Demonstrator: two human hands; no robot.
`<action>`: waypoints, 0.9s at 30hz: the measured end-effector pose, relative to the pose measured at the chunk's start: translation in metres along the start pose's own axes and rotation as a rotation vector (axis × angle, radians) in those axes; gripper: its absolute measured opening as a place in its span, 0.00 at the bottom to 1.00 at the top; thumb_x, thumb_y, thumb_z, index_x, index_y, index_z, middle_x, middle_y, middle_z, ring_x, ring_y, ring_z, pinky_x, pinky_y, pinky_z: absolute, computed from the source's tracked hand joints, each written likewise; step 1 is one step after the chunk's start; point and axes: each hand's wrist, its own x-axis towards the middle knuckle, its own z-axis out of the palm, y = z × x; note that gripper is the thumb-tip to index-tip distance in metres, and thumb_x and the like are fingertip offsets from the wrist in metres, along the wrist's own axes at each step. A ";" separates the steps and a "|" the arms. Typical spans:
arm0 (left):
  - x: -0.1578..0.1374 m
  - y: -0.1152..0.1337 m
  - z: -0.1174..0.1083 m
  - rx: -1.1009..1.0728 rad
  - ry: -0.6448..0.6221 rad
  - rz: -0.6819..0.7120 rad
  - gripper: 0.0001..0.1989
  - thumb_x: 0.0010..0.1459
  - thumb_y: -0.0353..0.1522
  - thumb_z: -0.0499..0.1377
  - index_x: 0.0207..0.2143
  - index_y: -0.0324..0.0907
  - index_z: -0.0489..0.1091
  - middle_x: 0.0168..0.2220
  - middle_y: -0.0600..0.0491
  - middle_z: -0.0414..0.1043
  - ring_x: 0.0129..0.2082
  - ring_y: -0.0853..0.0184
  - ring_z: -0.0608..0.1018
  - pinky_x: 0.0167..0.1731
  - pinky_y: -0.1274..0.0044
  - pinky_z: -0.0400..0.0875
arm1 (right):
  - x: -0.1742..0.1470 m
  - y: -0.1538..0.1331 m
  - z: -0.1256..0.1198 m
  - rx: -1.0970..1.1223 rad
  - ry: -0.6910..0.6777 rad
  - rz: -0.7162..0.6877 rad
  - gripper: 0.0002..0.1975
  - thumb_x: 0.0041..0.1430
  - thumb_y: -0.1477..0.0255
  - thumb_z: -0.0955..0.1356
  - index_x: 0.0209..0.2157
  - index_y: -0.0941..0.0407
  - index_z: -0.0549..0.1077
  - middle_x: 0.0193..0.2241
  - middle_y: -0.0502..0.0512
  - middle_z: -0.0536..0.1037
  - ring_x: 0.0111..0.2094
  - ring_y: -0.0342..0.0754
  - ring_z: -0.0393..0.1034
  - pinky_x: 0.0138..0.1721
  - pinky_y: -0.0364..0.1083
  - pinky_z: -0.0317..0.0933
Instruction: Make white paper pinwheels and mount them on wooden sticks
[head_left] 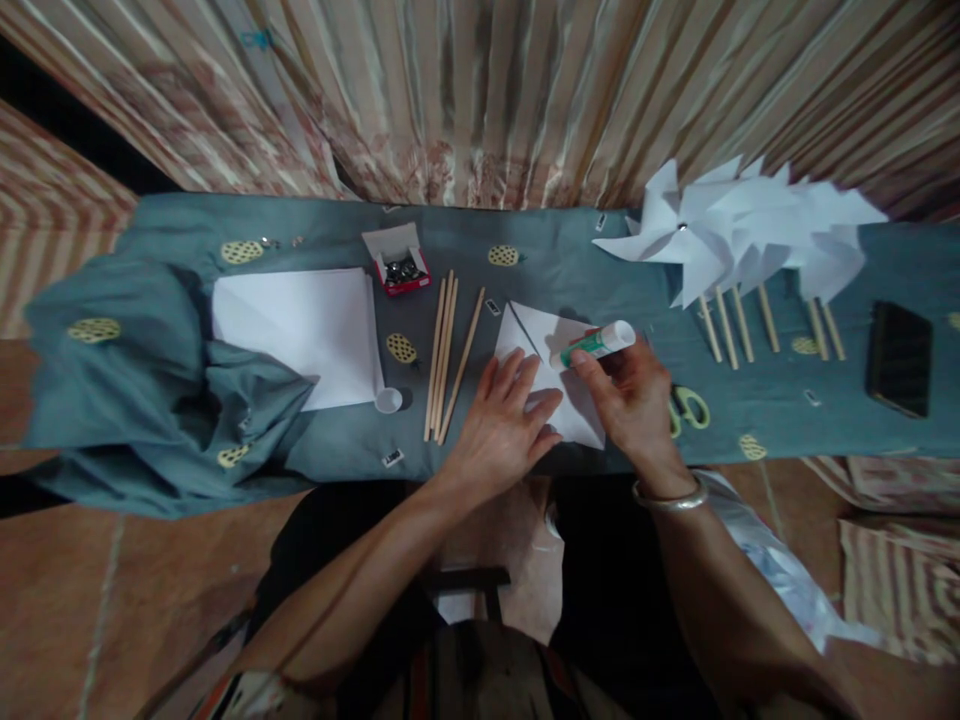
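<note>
A square of white paper with slits cut in from its corners lies in front of me on the cloth. Flat on its left part rests my left hand, fingers spread. My right hand grips a white and green glue stick, tilted, with its lower end at the paper near the middle. Whether the glue touches the paper I cannot tell. Just right of that hand lie scissors with green handles, partly hidden by it. The glue stick's white cap stands beside the paper stack.
Several wooden sticks lie left of my hands. Behind them is an open red box of small metal pieces. A white paper stack is partly under bunched cloth. Finished paper pinwheels and a phone lie at right.
</note>
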 end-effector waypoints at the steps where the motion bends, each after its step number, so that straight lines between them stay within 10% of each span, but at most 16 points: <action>1: 0.000 0.000 0.000 -0.001 -0.003 0.000 0.21 0.61 0.40 0.57 0.54 0.41 0.68 0.64 0.39 0.57 0.67 0.48 0.55 0.61 0.50 0.53 | -0.001 -0.003 0.000 -0.032 0.010 -0.002 0.17 0.59 0.57 0.67 0.41 0.55 0.72 0.32 0.55 0.79 0.31 0.51 0.74 0.34 0.50 0.67; 27: 0.000 -0.001 0.001 0.007 -0.024 -0.005 0.22 0.61 0.39 0.57 0.55 0.41 0.67 0.64 0.39 0.56 0.67 0.47 0.54 0.63 0.50 0.51 | -0.002 -0.012 0.001 -0.135 -0.056 -0.060 0.17 0.60 0.56 0.66 0.42 0.55 0.72 0.28 0.53 0.79 0.27 0.49 0.73 0.29 0.47 0.63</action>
